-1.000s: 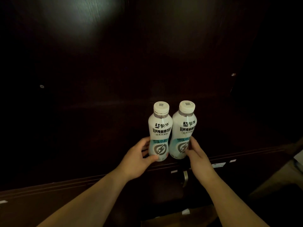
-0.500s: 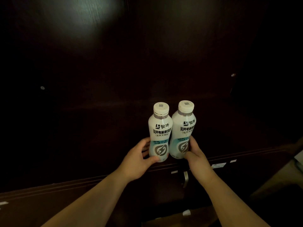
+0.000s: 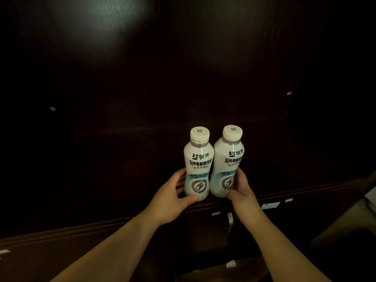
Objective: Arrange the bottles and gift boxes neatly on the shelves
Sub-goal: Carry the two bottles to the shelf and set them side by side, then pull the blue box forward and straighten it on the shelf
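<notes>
Two white drink bottles with white caps and pale blue labels stand upright side by side near the front edge of a dark wooden shelf (image 3: 122, 180). My left hand (image 3: 173, 198) wraps the lower part of the left bottle (image 3: 198, 159), thumb across its base. My right hand (image 3: 242, 192) grips the lower right side of the right bottle (image 3: 228, 157). The bottles touch or nearly touch each other. No gift boxes are in view.
The shelf's dark back panel (image 3: 183, 68) rises behind the bottles. A metal handle (image 3: 230, 221) hangs on the cabinet front below the shelf edge, with small white labels (image 3: 270, 205) along that edge. A pale object (image 3: 370, 198) shows at the far right.
The two bottles and both hands have barely shifted; the right bottle sits very slightly further left, closer to the left bottle.
</notes>
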Tool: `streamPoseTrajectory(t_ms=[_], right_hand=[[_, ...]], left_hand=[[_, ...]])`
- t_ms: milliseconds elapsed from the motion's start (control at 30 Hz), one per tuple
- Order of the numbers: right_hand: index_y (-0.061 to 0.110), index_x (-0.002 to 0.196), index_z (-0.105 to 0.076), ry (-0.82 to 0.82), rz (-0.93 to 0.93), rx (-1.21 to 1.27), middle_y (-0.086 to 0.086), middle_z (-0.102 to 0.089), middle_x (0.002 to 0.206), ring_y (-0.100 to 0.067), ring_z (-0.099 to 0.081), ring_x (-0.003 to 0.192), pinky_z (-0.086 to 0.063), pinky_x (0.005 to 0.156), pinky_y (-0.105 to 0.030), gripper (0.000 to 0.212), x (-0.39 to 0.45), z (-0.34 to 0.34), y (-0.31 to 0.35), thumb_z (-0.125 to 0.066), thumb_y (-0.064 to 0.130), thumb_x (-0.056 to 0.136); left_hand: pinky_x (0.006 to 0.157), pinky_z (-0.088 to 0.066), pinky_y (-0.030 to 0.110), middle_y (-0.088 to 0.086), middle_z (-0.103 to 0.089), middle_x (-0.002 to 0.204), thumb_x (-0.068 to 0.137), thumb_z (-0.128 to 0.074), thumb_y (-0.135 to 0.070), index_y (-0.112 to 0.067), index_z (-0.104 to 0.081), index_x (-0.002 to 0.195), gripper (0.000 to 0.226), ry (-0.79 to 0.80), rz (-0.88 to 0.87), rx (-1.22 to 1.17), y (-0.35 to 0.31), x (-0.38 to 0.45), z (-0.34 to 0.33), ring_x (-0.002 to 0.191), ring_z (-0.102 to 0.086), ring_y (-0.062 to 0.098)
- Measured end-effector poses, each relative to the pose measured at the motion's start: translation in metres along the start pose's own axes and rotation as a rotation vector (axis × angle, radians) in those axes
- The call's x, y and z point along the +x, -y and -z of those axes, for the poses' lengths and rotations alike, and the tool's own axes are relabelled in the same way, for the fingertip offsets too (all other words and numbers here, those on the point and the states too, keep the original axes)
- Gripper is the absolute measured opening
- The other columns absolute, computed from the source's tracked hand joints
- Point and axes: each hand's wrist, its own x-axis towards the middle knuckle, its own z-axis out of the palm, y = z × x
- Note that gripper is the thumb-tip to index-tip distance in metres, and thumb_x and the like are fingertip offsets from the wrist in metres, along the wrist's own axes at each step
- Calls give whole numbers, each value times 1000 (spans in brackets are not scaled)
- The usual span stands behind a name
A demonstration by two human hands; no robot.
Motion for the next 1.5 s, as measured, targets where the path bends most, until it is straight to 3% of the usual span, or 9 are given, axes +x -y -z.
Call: streamPoseTrajectory(t_ms=[133, 367, 667, 900, 1067, 1167, 1233, 1333, 1500], right_hand=[[43, 152, -35, -3, -3, -18, 34, -64, 124, 16, -55, 116, -45, 99, -21, 78, 1, 0, -1, -58, 3, 89], [38, 155, -33, -26, -16, -29, 22, -60, 136, 13, -55, 118, -44, 107, -31, 79, 0, -1, 2, -57, 0, 90], [51, 143, -39, -6, -3, -48, 37, -63, 124, 13, -56, 118, -44, 103, -25, 75, -1, -3, 0, -55, -1, 91], [47, 148, -38, -26, -30, -36, 27, -66, 127, 7, -57, 121, -45, 110, -36, 76, 0, -3, -1, -57, 2, 90], [40, 157, -25, -84, -24, 4, 11, -43, 157, -8, -40, 143, -36, 118, -43, 87, -10, -2, 5, -58, 13, 80], [42, 159, -19, -176, -23, 28, 9, -24, 166, -5, -24, 146, -27, 117, -35, 86, -25, -6, 6, -51, -1, 92], [43, 157, -20, -276, -3, 22, 11, -22, 166, -2, -21, 144, -24, 114, -31, 77, -40, -14, 7, -50, 5, 98], [37, 150, -31, -416, 79, -51, 4, -33, 159, -7, -33, 142, -31, 112, -32, 60, -69, -42, 17, -55, 17, 99], [20, 142, -43, -392, 210, -103, -7, -47, 141, -25, -49, 130, -41, 110, -45, 54, -110, -127, 51, -64, 8, 93]], left_hand=[[82, -41, 2, -24, -55, 122, 76, -85, -14, -55, -36, 127, 81, -8, 2, 18, 0, 0, 0, 107, -50, -25], [85, -43, 5, -22, -56, 125, 76, -85, -16, -48, -37, 137, 84, -2, -6, 2, -1, -1, 1, 112, -51, -21], [83, -43, 4, -23, -55, 124, 79, -82, -13, -34, -36, 146, 84, 17, 14, 29, -3, -2, 2, 107, -51, -24], [82, -44, 5, -26, -53, 124, 78, -84, -15, -45, -38, 141, 84, 12, 18, 25, 0, -1, 2, 108, -51, -24], [98, -42, 14, -22, -51, 135, 72, -86, -28, -62, -35, 128, 83, -7, 21, 23, -7, -7, 3, 124, -47, -12], [107, -35, 20, -12, -42, 150, 76, -83, -36, -44, -29, 146, 88, -17, 55, 29, -14, -22, 12, 136, -39, 1], [109, -34, 24, -9, -40, 153, 83, -77, -39, -39, -27, 150, 84, -57, 85, 44, -19, -37, 26, 137, -37, 3], [114, -33, 31, -15, -39, 154, 86, -66, -54, -40, -25, 152, 78, -101, 71, 205, -32, -67, 64, 138, -34, 0], [105, -23, 13, -23, -37, 148, 85, -35, -77, -39, -25, 153, 78, -151, -89, 610, -61, -135, 152, 138, -27, -4]])
